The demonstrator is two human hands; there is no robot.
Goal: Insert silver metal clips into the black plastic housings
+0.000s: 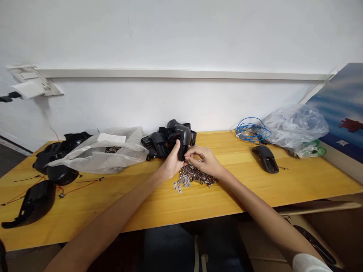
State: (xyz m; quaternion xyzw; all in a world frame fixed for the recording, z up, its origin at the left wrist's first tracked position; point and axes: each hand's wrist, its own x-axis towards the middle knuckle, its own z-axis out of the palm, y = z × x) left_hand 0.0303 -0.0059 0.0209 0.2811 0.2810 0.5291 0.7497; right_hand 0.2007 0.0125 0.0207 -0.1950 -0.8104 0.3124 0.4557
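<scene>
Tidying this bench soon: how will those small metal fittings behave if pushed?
The small metal fittings likely scatter easily: they lie loose in a heap on the wooden tabletop, some apart. Each looks stiff, probably not fragile.

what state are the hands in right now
left hand: closed, holding a black plastic housing
right hand: fingers curled against the housing, above small metal fittings; cannot tell if it holds one

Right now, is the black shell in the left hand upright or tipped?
Upright: the black shell stands in the left hand, curved end up.
</scene>
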